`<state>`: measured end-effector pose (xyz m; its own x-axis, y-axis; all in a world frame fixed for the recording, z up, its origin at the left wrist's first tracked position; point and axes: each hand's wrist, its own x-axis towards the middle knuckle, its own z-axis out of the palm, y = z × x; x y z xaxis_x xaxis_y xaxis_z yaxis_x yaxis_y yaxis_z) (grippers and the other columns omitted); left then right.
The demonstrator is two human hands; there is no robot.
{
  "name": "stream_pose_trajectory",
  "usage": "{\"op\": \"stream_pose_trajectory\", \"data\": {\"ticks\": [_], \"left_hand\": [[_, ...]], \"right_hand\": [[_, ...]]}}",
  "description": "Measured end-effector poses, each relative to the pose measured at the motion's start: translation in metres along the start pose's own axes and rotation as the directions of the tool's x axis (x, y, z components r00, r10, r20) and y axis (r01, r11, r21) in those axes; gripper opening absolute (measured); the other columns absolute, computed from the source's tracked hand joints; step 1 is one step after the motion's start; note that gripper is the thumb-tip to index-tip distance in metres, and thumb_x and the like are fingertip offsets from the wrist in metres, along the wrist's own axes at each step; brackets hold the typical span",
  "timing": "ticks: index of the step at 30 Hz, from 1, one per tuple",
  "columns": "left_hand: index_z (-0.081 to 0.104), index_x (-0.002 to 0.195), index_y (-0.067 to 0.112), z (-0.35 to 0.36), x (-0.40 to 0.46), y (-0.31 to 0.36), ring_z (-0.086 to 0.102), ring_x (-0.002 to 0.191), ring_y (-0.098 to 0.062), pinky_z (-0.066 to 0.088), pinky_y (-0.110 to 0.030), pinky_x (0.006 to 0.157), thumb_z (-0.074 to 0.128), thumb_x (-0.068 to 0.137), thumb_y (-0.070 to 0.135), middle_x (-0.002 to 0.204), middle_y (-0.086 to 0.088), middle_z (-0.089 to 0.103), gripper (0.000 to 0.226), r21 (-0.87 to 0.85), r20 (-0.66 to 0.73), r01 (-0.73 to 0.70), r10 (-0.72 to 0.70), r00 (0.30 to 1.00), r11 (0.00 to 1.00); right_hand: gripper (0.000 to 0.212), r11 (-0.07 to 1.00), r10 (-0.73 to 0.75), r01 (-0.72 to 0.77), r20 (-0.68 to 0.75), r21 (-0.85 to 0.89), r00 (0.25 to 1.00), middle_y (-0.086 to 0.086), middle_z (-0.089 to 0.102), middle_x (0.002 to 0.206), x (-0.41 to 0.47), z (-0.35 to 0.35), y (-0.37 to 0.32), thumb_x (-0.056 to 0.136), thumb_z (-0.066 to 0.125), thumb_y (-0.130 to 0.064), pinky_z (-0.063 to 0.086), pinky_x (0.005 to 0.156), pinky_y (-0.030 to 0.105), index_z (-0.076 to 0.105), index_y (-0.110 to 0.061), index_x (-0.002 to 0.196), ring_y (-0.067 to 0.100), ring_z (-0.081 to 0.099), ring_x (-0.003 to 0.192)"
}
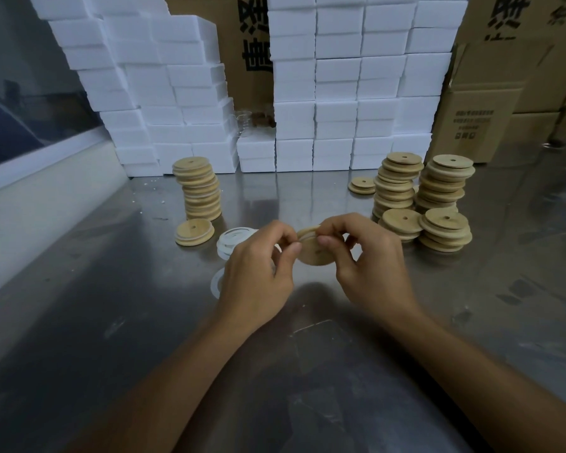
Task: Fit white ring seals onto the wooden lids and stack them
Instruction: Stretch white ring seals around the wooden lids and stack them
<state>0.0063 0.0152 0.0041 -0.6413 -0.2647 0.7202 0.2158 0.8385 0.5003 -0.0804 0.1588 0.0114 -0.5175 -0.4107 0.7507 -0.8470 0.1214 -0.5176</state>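
Now wooden lid (314,253) pinched between fingers of left hand (258,273) and right hand (370,263).

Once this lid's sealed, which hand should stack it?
Probably left. The left hand is nearer the sealed lid stack at table left; the right hand would cross over. Both now pinch the wooden lid.

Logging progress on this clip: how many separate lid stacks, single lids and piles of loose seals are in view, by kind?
Lid stacks on the table: 5, one on the left and four on the right.
Single lids: 3, one held in both hands, one left, one far right.
Seal piles: 1.
Total: 9.
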Motion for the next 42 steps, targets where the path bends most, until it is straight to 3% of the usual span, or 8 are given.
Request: {"op": "stream_pose_trajectory", "data": {"ticks": [3, 7, 12, 17, 23, 26, 34, 42], "left_hand": [[0.056, 0.088, 0.023, -0.003, 0.002, -0.004, 0.057, 0.070, -0.011, 0.050, -0.042, 0.061, 0.060, 0.093, 0.014, 0.077, 0.007, 0.061, 0.011, 0.007, 0.104, 0.043, -0.043, 0.994, 0.999], [0.052, 0.084, 0.025, -0.005, 0.002, -0.006, 0.052, 0.068, -0.009, 0.045, -0.036, 0.058, 0.061, 0.091, 0.010, 0.071, 0.014, 0.053, 0.019, 0.078, 0.153, 0.029, -0.041, 0.987, 0.996], [0.053, 0.078, 0.017, -0.003, 0.003, -0.009, 0.056, 0.059, -0.015, 0.045, -0.028, 0.054, 0.059, 0.089, 0.000, 0.064, 0.001, 0.059, 0.021, -0.063, 0.044, 0.175, -0.173, 0.984, 0.983], [0.055, 0.075, 0.015, 0.002, 0.003, -0.011, 0.061, 0.062, -0.036, 0.054, -0.052, 0.063, 0.056, 0.090, -0.001, 0.067, -0.014, 0.062, 0.023, -0.233, 0.011, 0.351, -0.358, 0.934, 0.907], [0.056, 0.070, 0.015, -0.008, 0.010, -0.022, 0.056, 0.054, -0.023, 0.053, -0.045, 0.057, 0.056, 0.090, 0.002, 0.063, -0.014, 0.062, 0.024, -0.272, -0.022, 0.480, -0.504, 0.864, 0.834], [0.061, 0.073, 0.011, -0.021, 0.012, -0.036, 0.060, 0.046, -0.012, 0.053, -0.029, 0.049, 0.058, 0.089, 0.006, 0.054, 0.000, 0.063, 0.017, -0.254, -0.082, 0.573, -0.607, 0.790, 0.780], [0.065, 0.076, 0.011, -0.047, 0.026, -0.062, 0.063, 0.042, -0.011, 0.035, -0.018, 0.036, 0.060, 0.092, 0.015, 0.064, -0.003, 0.070, 0.017, -0.514, -0.195, 0.710, -0.872, 0.449, 0.481], [0.054, 0.110, 0.002, -0.065, 0.036, -0.088, 0.066, 0.044, -0.008, 0.041, -0.012, 0.035, 0.053, 0.099, 0.010, 0.084, -0.006, 0.067, 0.013, -0.688, -0.012, 0.686, -0.949, 0.316, 0.237]], "right_hand": [[0.010, 1.000, 0.013, -0.013, 0.011, 0.002, 1.000, -0.001, 0.069, 0.088, 0.000, 0.000, 0.002, 0.087, 0.067, -0.001, 0.047, 0.070, 0.015, 0.068, -0.011, 0.091, 0.007, 0.060, 0.081], [0.012, 1.000, 0.018, -0.018, 0.014, 0.022, 1.000, -0.001, 0.070, 0.089, 0.000, 0.001, 0.000, 0.087, 0.067, 0.001, 0.046, 0.070, 0.012, 0.068, -0.010, 0.091, 0.007, 0.059, 0.082], [0.007, 0.988, 0.122, -0.116, -0.052, 0.106, 0.991, -0.010, 0.069, 0.089, 0.000, 0.002, -0.008, 0.089, 0.070, -0.009, 0.051, 0.070, 0.015, 0.070, -0.012, 0.096, 0.004, 0.065, 0.085], [0.016, 0.925, 0.319, -0.327, 0.076, 0.191, 0.945, -0.018, 0.067, 0.098, -0.002, 0.005, -0.007, 0.090, 0.070, -0.018, 0.057, 0.068, 0.020, 0.063, -0.025, 0.103, 0.001, 0.067, 0.090], [0.009, 0.888, 0.427, -0.436, 0.090, 0.148, 0.900, -0.014, 0.067, 0.096, -0.003, 0.006, 0.002, 0.090, 0.069, -0.028, 0.058, 0.069, 0.033, 0.064, -0.023, 0.096, 0.009, 0.068, 0.082], [0.005, 0.883, 0.448, -0.458, 0.101, 0.106, 0.888, -0.014, 0.068, 0.090, -0.003, 0.003, 0.006, 0.091, 0.067, -0.029, 0.059, 0.072, 0.040, 0.065, -0.026, 0.088, 0.012, 0.069, 0.080], [0.008, 0.871, 0.474, -0.483, 0.104, 0.092, 0.875, -0.010, 0.069, 0.085, -0.002, 0.004, 0.007, 0.091, 0.068, -0.028, 0.058, 0.071, 0.043, 0.066, -0.025, 0.083, 0.014, 0.069, 0.075], [0.009, 0.869, 0.480, -0.488, 0.107, 0.075, 0.871, -0.008, 0.070, 0.082, -0.002, 0.005, 0.008, 0.091, 0.067, -0.029, 0.058, 0.069, 0.038, 0.066, -0.026, 0.082, 0.013, 0.068, 0.072]]}}
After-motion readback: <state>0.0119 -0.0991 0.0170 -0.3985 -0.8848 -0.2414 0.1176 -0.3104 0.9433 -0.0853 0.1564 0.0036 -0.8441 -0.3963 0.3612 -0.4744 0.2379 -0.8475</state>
